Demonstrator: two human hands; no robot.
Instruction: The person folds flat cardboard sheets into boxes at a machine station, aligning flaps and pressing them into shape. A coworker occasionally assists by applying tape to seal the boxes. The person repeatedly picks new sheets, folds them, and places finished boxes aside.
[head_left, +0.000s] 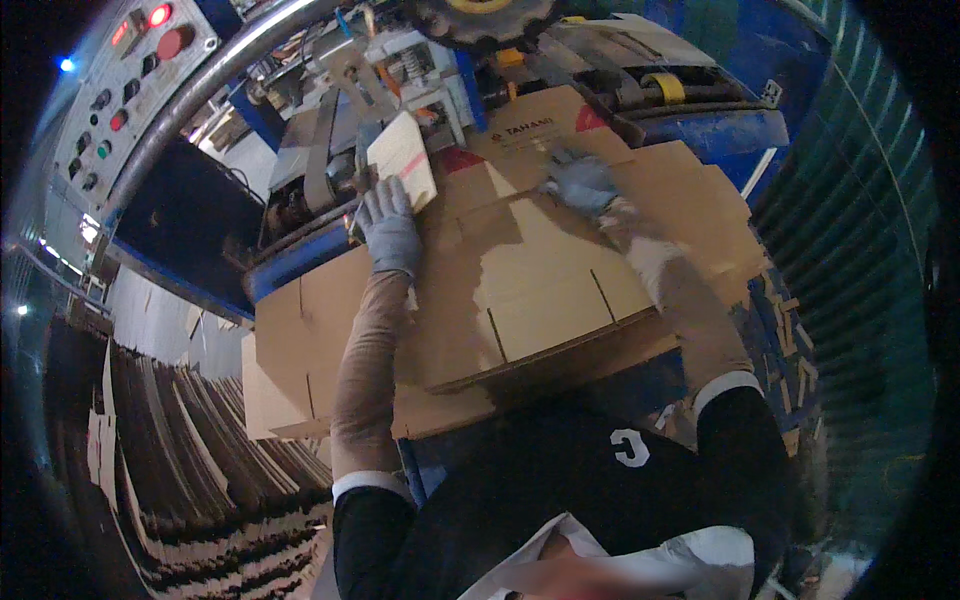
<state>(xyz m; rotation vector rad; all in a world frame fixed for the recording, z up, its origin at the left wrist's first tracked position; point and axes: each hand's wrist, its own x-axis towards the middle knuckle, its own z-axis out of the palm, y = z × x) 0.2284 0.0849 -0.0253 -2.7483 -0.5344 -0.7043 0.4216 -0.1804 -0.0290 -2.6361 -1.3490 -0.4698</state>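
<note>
A flat cardboard box blank point(560, 270) with slotted edges lies in front of me, on top of other blanks, its far end reaching the machine. My left hand point(390, 232), in a grey glove, rests at the blank's left side with its fingers stretched out, touching a pale cardboard flap point(404, 160) that tilts up near the machine's feed parts. On the right of the blank, my right hand point(583, 186), also gloved in grey, lies palm down with fingers spread near the red-printed far part. Neither hand is wrapped round anything.
The blue machine point(690, 130) with belts and rollers stands ahead, a dark toothed wheel point(485, 18) above it. At the upper left are a metal rail point(190, 110) and a control panel point(130, 85) with buttons. Stacked cardboard point(210, 440) stands lower left; a green corrugated wall point(850, 220) rises right.
</note>
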